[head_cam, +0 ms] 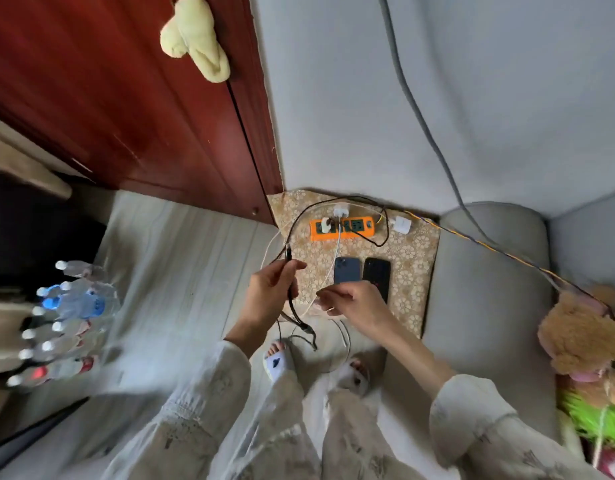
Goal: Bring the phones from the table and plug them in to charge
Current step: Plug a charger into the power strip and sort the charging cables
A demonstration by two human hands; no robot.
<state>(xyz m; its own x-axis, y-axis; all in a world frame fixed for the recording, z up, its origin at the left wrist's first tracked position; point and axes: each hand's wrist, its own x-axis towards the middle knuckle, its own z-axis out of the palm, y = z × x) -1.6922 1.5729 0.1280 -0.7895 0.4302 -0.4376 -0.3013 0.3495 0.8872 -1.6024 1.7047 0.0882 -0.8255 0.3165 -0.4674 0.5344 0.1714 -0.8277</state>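
Two phones lie face down side by side on a floral mat (413, 268): a blue phone (347, 270) on the left and a black phone (377, 273) on the right. Beyond them sits an orange power strip (342, 229) with a white charger (341, 210) plugged in. My left hand (269, 292) is shut on a black cable (288, 258), left of the phones. My right hand (354, 303) pinches a white cable (335, 258) just in front of the blue phone, covering the lower ends of both phones.
A loose white charger (402, 224) lies right of the strip. A red wooden door (126, 109) stands at left, with several plastic bottles (67, 317) on the floor. Grey sofa cushions (489, 289) and a plush toy (583, 330) are at right. My slippered feet (280, 362) stand below.
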